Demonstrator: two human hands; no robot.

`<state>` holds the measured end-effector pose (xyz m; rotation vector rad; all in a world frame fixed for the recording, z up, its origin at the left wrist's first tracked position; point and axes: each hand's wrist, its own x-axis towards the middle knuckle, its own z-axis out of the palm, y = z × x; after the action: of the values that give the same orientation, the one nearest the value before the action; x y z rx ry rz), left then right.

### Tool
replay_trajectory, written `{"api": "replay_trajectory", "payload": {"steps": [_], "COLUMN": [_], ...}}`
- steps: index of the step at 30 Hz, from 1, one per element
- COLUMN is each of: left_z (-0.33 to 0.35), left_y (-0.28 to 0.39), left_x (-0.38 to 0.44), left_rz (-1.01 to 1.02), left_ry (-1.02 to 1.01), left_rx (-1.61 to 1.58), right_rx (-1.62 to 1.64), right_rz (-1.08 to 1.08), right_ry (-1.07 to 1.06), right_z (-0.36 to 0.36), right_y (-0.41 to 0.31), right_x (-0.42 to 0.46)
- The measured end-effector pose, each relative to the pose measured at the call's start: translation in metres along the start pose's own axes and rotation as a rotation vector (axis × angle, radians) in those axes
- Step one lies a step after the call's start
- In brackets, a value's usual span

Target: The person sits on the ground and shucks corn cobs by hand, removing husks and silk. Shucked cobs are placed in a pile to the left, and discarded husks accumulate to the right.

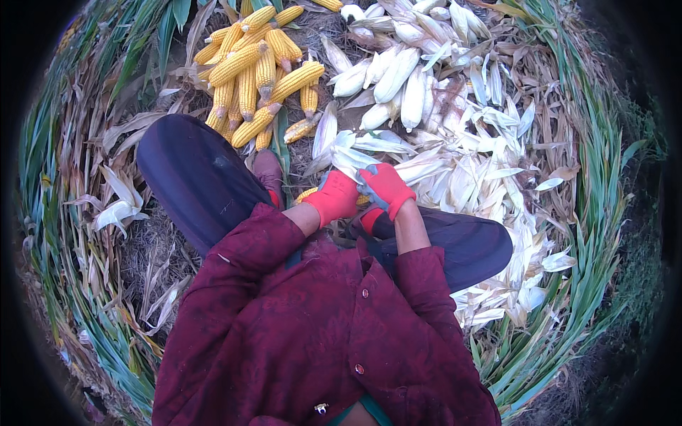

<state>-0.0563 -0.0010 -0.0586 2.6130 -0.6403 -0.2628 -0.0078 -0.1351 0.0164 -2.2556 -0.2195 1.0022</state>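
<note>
Both of my hands wear red gloves with grey palms and meet between my crossed legs. My left hand (333,196) closes around a yellow ear of corn (306,195), whose kernels show at its left side. My right hand (384,186) grips pale corn husks (349,157) right beside the left one; the husks fan out above both hands. Beyond my left knee lies a pile of bare yellow corn ears (248,80). Ahead to the right, ears still in whitish husks (397,77) are heaped up.
Loose husks (479,181) cover the ground to the right and partly reach under my right leg. Green and dry corn stalks (591,213) curve around both sides. A torn husk (120,205) lies left of my left knee. A shoe (267,173) stands near the yellow pile.
</note>
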Motion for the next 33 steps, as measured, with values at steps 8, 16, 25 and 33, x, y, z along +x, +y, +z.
{"api": "replay_trajectory", "payload": {"steps": [8,16,25,33], "left_z": [-0.002,-0.069,-0.095,-0.092], "left_y": [-0.037,-0.031,-0.006,-0.012], "left_x": [0.030,0.026,0.020,0.021], "left_rz": [-0.465,-0.424,-0.285,-0.374], "left_ry": [-0.006,0.295,0.115,0.276], "left_rx": [-0.242,-1.441,-2.075,-1.876], "right_rx": [0.862,2.285,0.988,0.538], "right_rz": [0.040,-0.940,-0.235,-0.197], "right_ry": [0.159,1.077,0.394,0.405], "right_z": [0.005,-0.135,0.043,0.066], "right_y": [-0.017,0.099,0.012,0.002], "right_x": [-0.039,-0.097,-0.034,-0.034]}}
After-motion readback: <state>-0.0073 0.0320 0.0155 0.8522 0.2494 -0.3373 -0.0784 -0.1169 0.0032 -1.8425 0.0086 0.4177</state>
